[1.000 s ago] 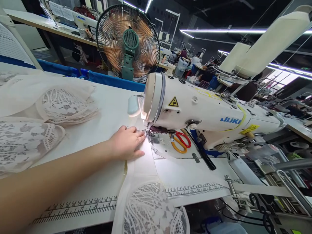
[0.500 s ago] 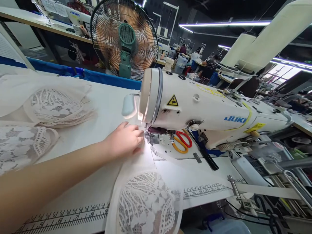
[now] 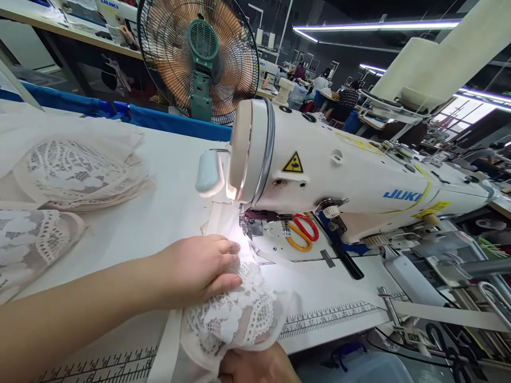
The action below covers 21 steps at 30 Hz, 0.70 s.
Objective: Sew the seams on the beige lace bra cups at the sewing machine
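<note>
A white lace bra piece (image 3: 235, 314) runs from the needle area of the sewing machine (image 3: 303, 159) down over the table's front edge. My left hand (image 3: 202, 268) lies on its upper part just in front of the presser foot, fingers stretched out and thumb apart. My right hand (image 3: 261, 367) is at the bottom, under the lower edge of the lace cup. Its fingers are wrapped round the fabric there, partly hidden by it. The machine's lamp lights the cloth at the needle.
Stacked lace cups (image 3: 80, 165) lie on the left of the table (image 3: 171, 186). Scissors with red and orange handles (image 3: 301, 236) rest under the machine arm. A large fan (image 3: 199, 58) stands behind the blue cloth strip (image 3: 159, 121). People work at machines in the background.
My left hand has drawn back from the needle onto the lace. The bra piece has moved up toward the machine, with cloth now showing behind the needle. My right hand has come into view.
</note>
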### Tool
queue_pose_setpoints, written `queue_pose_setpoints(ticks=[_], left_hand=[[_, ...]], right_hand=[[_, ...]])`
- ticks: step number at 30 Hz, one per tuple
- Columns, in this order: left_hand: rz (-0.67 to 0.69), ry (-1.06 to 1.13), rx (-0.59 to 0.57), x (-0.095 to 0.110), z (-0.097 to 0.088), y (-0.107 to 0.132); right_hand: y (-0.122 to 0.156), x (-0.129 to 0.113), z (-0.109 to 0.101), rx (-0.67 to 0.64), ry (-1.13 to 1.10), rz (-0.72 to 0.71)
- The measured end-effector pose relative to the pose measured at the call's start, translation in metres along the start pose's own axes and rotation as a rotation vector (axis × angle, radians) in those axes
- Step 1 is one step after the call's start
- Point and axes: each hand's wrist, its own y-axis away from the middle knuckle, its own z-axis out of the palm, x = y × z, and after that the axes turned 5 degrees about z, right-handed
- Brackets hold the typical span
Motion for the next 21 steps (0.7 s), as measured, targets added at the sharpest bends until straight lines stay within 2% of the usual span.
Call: queue_pose_setpoints(ticks=[5, 9, 14, 21], left_hand=[[0.038, 0.072, -0.044, -0.013, -0.005, -0.006], [0.027, 0.049, -0.078, -0.018, -0.007, -0.011], [-0.007, 0.013, -0.062, -0.018, -0.005, -0.017], [-0.069, -0.076, -0.098, -0.007, -0.005, -0.025]], right_hand=[[-0.005, -0.002, 0.019, 0.049, 0.031, -0.268], [-0.011, -0.007, 0.026, 0.046, 0.021, -0.299], [-0.021, -0.012, 0.030, 0.096, 0.054, -0.315], [-0.028, -0.011, 0.035, 0.124, 0.107, -0.370]])
